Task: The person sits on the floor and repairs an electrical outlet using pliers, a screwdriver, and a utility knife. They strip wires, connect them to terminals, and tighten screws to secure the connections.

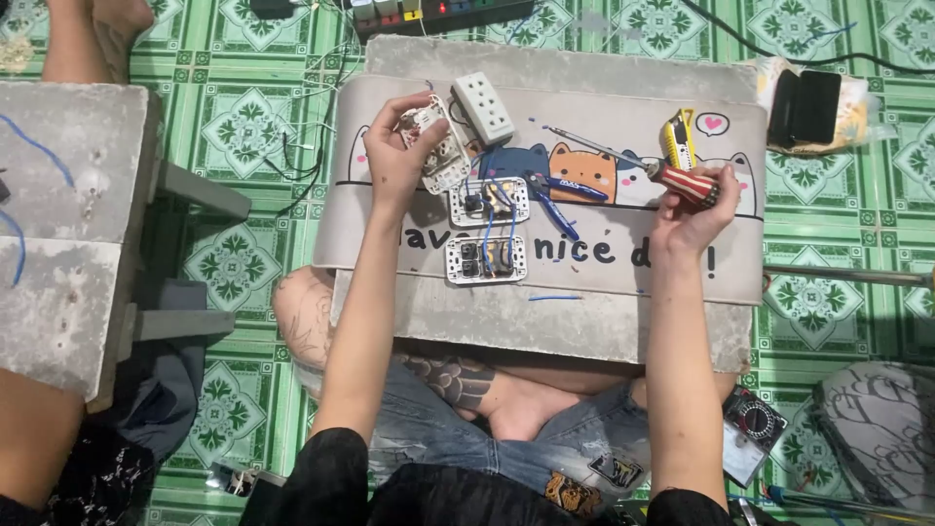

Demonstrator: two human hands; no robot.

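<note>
My left hand (401, 148) grips a white socket module (440, 146) lifted over the grey mat (390, 229) on my low work board. My right hand (693, 209) holds a screwdriver (638, 166) with a red striped handle, its shaft pointing up-left. Between my hands lie two white switch plates (487, 231) joined by blue wires, one above the other. Blue-handled pliers (553, 200) rest just right of them. A white socket block (483, 107) lies above the held module.
A yellow tape-like tool (679, 139) sits by the screwdriver. A black power strip (443, 14) lies at the top, a black pouch (804, 107) top right, a multimeter (752, 433) by my right knee. Concrete blocks (68, 234) stand left; another person's legs show at the left edge.
</note>
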